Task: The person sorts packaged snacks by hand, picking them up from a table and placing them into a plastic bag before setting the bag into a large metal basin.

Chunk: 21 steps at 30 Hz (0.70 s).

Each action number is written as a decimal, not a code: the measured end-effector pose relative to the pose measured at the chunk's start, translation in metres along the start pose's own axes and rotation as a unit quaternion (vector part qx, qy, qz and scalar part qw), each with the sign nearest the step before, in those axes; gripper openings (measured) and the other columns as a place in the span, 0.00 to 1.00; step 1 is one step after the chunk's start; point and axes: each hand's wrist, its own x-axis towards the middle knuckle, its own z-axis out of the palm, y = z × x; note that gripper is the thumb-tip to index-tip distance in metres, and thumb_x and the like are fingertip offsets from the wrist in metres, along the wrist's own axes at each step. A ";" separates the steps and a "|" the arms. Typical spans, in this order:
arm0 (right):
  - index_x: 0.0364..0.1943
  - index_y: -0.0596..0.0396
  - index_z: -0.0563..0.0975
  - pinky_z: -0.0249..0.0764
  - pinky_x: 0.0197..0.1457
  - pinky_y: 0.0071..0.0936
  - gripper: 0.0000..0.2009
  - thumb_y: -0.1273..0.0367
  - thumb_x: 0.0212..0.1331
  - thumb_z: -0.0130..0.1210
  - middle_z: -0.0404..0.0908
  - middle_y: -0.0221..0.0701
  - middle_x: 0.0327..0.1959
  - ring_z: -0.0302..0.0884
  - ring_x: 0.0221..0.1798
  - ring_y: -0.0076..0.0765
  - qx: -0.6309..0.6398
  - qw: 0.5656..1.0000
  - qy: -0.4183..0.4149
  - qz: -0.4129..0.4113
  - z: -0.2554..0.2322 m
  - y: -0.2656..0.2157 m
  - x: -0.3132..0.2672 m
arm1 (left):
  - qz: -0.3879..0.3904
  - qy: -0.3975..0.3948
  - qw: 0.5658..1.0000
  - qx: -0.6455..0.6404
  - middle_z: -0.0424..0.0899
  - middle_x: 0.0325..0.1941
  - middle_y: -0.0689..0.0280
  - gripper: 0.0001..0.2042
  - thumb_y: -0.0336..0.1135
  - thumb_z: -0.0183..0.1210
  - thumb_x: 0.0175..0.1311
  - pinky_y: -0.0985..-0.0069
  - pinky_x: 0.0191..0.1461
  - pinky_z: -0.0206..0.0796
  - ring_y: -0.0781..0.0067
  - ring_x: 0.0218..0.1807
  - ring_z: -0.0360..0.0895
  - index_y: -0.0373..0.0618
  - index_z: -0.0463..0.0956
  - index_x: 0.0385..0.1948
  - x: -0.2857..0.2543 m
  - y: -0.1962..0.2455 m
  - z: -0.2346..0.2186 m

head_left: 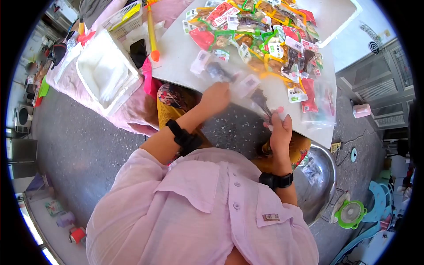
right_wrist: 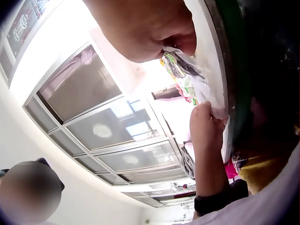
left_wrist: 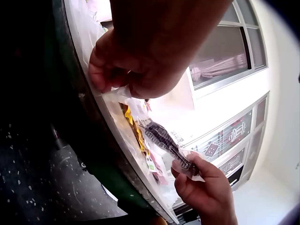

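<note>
In the head view my left hand [head_left: 216,97] is at the table's front edge, its fingers curled in on a clear plastic bag [left_wrist: 123,93]. My right hand [head_left: 280,132] pinches one end of a clear packet of dark, leg-shaped food [head_left: 261,100]. The left wrist view shows this dark packet [left_wrist: 164,139] stretching from the right fingertips toward the left hand. Beyond the left hand lies a second dark packet [head_left: 217,70] with a white label, blurred in the head view. Part of the bag is hidden behind the left fingers.
Colourful food packets [head_left: 265,39] are heaped on the white table [head_left: 176,53]. Clear bags [head_left: 321,108] lie at its right corner. A white foam box [head_left: 108,73], a phone [head_left: 138,52] and a plastic basket [head_left: 126,22] are at left. A metal basin [head_left: 324,190] stands below right.
</note>
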 end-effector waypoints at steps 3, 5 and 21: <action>0.34 0.57 0.68 0.68 0.27 0.17 0.06 0.71 0.54 0.44 0.68 0.24 0.26 0.67 0.28 0.18 -0.001 0.999 -0.023 0.023 0.005 -0.003 0.001 | 0.034 0.026 0.999 -0.001 0.71 0.29 0.54 0.09 0.36 0.42 0.50 0.64 0.39 0.60 0.56 0.38 0.68 0.42 0.68 0.26 0.001 -0.008 0.016; 0.34 0.57 0.68 0.68 0.27 0.16 0.06 0.71 0.53 0.44 0.68 0.25 0.26 0.67 0.28 0.18 -0.001 0.998 -0.034 0.046 0.000 0.000 0.008 | 0.073 0.006 0.995 0.069 0.71 0.29 0.54 0.09 0.36 0.42 0.50 0.63 0.38 0.60 0.56 0.37 0.68 0.42 0.68 0.25 0.004 -0.014 0.020; 0.34 0.55 0.69 0.70 0.26 0.21 0.06 0.69 0.54 0.44 0.72 0.27 0.29 0.71 0.29 0.25 0.127 0.974 -0.140 0.128 0.053 0.023 0.043 | 0.035 0.028 0.997 0.066 0.72 0.24 0.56 0.08 0.35 0.42 0.51 0.62 0.32 0.61 0.54 0.30 0.70 0.42 0.68 0.23 -0.012 0.037 -0.012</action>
